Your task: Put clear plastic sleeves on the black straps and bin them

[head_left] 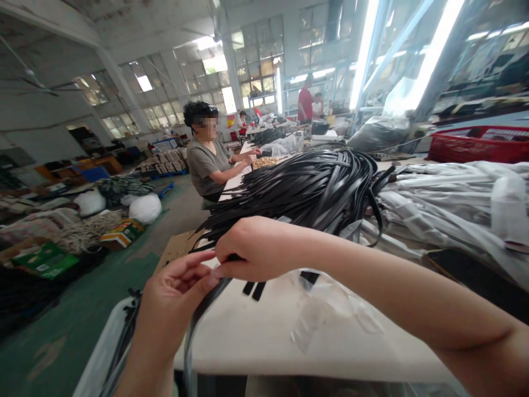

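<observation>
"What's nearest the camera?"

"The right forearm point(372, 281), reaching in around four o'clock, if the joined hands are the clock's centre. At that centre, the right hand point(252, 245) pinches a black strap point(205, 305), which trails down towards seven o'clock."

"And the left hand point(165, 295)?"

"Together with the right, thumb tips meeting, fingers loosely curled. Whether it grips the strap too, I can't tell."

"How would you handle that strap well?"

"I'd pinch close to the spot being worked, keep the band flat and let the tail hang free, so it doesn't twist. The fingers hide the detail, so I'd judge by feel as well."

"What's around it?"

"Short black strips point(259, 290) on the pale tabletop point(248, 336) at four o'clock, with clear plastic film point(306, 325) beyond them. A heaped bundle of black straps point(306, 187) lies at two."

"Further out?"

"A co-worker in a grey-brown top point(204, 165) at twelve, hands near small gold-coloured pieces point(264, 162). The red plastic crate point(475, 144) sits between two and three."
</observation>
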`<act>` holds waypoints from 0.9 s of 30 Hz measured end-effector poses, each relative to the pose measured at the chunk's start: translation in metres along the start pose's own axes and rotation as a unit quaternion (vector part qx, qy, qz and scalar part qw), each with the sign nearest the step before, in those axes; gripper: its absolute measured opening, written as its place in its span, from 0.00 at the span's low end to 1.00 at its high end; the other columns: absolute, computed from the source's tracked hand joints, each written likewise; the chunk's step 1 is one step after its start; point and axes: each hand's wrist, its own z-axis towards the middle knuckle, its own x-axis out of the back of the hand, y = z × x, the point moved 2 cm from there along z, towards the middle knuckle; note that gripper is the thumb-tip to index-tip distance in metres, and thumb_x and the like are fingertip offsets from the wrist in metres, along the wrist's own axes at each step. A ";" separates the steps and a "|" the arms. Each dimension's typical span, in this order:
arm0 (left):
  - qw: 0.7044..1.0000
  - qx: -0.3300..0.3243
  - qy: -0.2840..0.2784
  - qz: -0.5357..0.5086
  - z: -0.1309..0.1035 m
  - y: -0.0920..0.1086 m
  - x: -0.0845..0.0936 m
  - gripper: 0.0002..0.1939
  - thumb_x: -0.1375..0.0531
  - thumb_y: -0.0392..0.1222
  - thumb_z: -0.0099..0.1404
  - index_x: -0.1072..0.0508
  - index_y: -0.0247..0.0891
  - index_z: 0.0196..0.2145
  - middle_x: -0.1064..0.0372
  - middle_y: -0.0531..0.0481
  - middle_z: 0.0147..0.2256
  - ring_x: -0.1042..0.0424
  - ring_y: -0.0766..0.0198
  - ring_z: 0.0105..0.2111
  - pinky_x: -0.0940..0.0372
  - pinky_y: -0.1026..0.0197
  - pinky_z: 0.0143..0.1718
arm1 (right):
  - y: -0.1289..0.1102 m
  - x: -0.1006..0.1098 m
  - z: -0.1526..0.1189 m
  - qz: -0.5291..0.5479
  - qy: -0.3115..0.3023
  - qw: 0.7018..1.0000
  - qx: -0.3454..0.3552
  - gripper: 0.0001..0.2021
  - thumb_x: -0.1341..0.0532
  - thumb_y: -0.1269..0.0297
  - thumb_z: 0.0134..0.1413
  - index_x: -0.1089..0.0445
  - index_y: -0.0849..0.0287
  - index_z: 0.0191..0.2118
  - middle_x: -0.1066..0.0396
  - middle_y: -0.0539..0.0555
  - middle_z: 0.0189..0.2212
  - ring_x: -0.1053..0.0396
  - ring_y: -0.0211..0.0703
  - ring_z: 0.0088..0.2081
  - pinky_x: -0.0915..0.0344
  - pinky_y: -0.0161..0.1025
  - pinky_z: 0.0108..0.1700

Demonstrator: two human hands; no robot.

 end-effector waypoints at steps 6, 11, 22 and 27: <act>0.999 0.003 0.052 0.011 -0.004 -0.002 0.028 0.23 0.25 0.44 0.45 0.21 0.37 0.39 0.26 0.55 0.23 0.30 0.71 0.22 0.36 0.74 0.23 | 0.028 0.017 -0.020 0.037 0.020 0.999 -0.032 0.14 0.41 0.61 0.63 0.25 0.65 0.30 0.29 0.51 0.24 0.39 0.34 0.24 0.46 0.33 0.29; 0.999 -0.006 0.025 0.038 -0.003 0.014 0.002 0.19 0.27 0.41 0.46 0.21 0.36 0.38 0.26 0.56 0.20 0.32 0.71 0.20 0.39 0.74 0.22 | 0.016 0.014 -0.014 0.072 0.007 0.997 -0.017 0.11 0.40 0.66 0.60 0.26 0.66 0.29 0.31 0.49 0.23 0.40 0.33 0.24 0.47 0.32 0.29; 0.998 -0.014 0.016 0.067 -0.001 0.023 0.009 0.18 0.28 0.42 0.47 0.21 0.35 0.37 0.25 0.54 0.19 0.31 0.70 0.19 0.39 0.73 0.21 | 0.017 0.013 -0.023 0.189 0.020 0.977 -0.097 0.09 0.42 0.65 0.60 0.29 0.64 0.31 0.32 0.48 0.24 0.35 0.33 0.22 0.42 0.29 0.25; 0.999 -0.005 0.031 0.023 -0.010 0.020 0.017 0.17 0.27 0.40 0.45 0.20 0.36 0.35 0.26 0.55 0.19 0.32 0.71 0.19 0.38 0.73 0.21 | 0.004 -0.020 -0.001 0.311 0.031 0.944 -0.101 0.09 0.42 0.64 0.59 0.31 0.64 0.31 0.36 0.47 0.22 0.31 0.34 0.22 0.37 0.28 0.22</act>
